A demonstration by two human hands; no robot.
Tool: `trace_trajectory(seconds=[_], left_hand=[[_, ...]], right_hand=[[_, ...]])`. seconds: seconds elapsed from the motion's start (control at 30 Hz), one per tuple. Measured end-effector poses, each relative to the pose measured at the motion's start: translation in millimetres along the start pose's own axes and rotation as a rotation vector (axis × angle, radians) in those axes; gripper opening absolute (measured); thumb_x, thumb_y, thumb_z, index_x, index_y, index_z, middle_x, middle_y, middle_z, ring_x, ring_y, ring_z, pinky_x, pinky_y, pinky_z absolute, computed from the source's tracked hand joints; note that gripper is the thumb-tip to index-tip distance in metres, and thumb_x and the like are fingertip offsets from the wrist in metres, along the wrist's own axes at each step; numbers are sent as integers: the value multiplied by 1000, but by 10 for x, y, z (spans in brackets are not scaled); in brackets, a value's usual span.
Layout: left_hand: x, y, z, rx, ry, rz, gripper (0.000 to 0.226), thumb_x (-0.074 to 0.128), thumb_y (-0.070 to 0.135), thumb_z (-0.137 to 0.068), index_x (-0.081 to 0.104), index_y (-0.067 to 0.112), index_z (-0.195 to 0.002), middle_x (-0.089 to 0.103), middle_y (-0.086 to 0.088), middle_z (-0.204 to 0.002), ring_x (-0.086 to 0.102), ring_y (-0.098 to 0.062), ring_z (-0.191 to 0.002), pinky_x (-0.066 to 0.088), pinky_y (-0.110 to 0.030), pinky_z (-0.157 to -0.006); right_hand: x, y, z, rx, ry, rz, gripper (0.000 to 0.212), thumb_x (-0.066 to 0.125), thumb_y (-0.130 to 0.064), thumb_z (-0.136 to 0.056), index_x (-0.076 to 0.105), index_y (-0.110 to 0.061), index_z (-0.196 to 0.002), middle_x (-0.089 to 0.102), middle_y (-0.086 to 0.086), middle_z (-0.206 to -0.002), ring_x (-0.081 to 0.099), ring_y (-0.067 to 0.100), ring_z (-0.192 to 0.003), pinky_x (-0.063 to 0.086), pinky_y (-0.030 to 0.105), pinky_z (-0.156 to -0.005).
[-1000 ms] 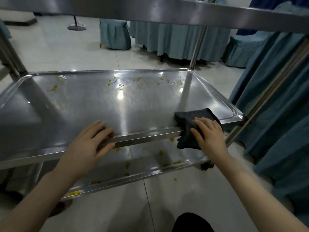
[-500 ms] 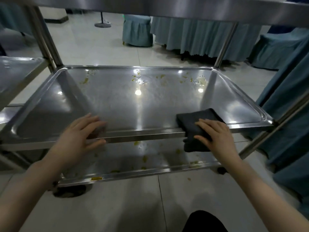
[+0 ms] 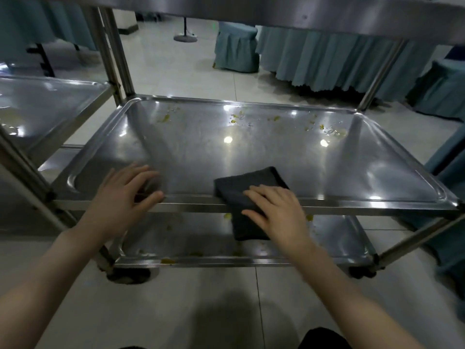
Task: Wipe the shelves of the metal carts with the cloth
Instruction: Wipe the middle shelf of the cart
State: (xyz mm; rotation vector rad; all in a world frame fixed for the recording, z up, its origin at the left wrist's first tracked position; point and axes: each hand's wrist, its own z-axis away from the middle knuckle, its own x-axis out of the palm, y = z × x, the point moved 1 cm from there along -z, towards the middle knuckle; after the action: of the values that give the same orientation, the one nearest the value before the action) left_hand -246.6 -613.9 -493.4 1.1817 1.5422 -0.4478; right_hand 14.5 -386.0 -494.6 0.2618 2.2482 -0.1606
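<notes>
My left hand (image 3: pixel 125 197) rests flat, fingers relaxed, on the front edge of the shelf (image 3: pixel 251 157). To its right, my right hand (image 3: pixel 276 215) presses straight fingers onto the cloth (image 3: pixel 241 187), which lies beneath it, draped over that edge.

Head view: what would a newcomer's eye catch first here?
A dark cloth hangs over the front rim of the steel shelf, pressed flat by the right hand. Yellow scraps dot the shelf's far edge, unwiped. The left hand rests on the front rim, left of the cloth.
</notes>
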Motion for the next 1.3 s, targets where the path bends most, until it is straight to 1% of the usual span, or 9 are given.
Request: trace_trajectory(seconds=[0.17, 0.37, 0.47, 0.57, 0.77, 0.9, 1.0, 1.17, 1.3], left_hand=[[-19, 68, 85, -11, 36, -22, 62, 35, 62, -90, 59, 21, -129, 50, -5, -144, 36, -23, -140, 18, -49, -117], [-161, 26, 195, -13, 90, 162, 47, 54, 50, -87, 62, 19, -122, 53, 1, -138, 41, -14, -135, 38, -38, -108], [-235, -140, 322, -118, 70, 64, 41, 61, 36, -92, 59, 17, -127, 50, -5, -142, 37, -23, -138, 39, -48, -109], [-330, -276, 524, -186, 98, -38, 42, 58, 30, -91, 62, 7, -126, 54, -14, -137, 46, -35, -131, 37, -51, -109], [-465, -420, 874, -259, 172, 34, 41, 65, 21, -90, 61, 12, -130, 49, -7, -142, 54, -29, -123, 39, -33, -103], [-490, -461, 952, -283, 230, 156, 41, 54, 27, -94, 55, 20, -134, 52, 3, -139, 52, -16, -126, 35, -18, -101], [-530, -450, 984, -324, 278, 233, 42, 46, 33, -97, 49, 26, -138, 52, 9, -132, 50, -3, -118, 28, 2, -93], [-628, -397, 944, -312, 384, 238, 37, 38, 32, -102, 46, 27, -138, 52, 11, -132, 44, 20, -113, 30, 4, -90], [-610, -349, 750, -277, 335, 299, 42, 38, 36, -99, 43, 29, -140, 48, 7, -140, 53, 2, -117, 38, -7, -95]], right_hand=[[-310, 583, 349, 158, -14, 107, 46, 53, -47, -87, 72, -13, -111, 70, 6, -113, 64, 31, -101, 47, 45, -86], [310, -605, -373, -12, -57, -2, 38, 77, -39, -79, 71, -18, -110, 68, 0, -104, 62, 25, -89, 47, 39, -77], [530, -1189, -677, -44, -106, -83, 35, 73, -38, -82, 68, -19, -111, 65, 0, -105, 59, 22, -92, 45, 38, -79], [426, -1068, -656, -91, -132, -110, 37, 75, -34, -82, 69, -16, -114, 66, 3, -105, 61, 25, -91, 49, 39, -76], [150, -301, -198, -7, -35, -18, 44, 85, -27, -71, 72, -10, -109, 68, 6, -99, 62, 32, -79, 49, 43, -69], [404, -844, -495, -34, -87, -51, 42, 86, -28, -70, 72, -11, -105, 66, 5, -93, 58, 30, -77, 45, 40, -68], [734, -1650, -940, -93, -178, -79, 37, 78, -35, -77, 69, -15, -106, 63, 4, -98, 59, 28, -87, 45, 40, -74], [1172, -2565, -1465, -69, -473, -202, 50, 34, -44, -103, 40, -17, -145, 42, 3, -148, 33, 25, -137, 24, 48, -113], [1018, -2183, -1232, -118, -495, -160, 51, 30, -41, -105, 29, -21, -152, 26, -2, -160, 20, 20, -148, 16, 45, -119]])
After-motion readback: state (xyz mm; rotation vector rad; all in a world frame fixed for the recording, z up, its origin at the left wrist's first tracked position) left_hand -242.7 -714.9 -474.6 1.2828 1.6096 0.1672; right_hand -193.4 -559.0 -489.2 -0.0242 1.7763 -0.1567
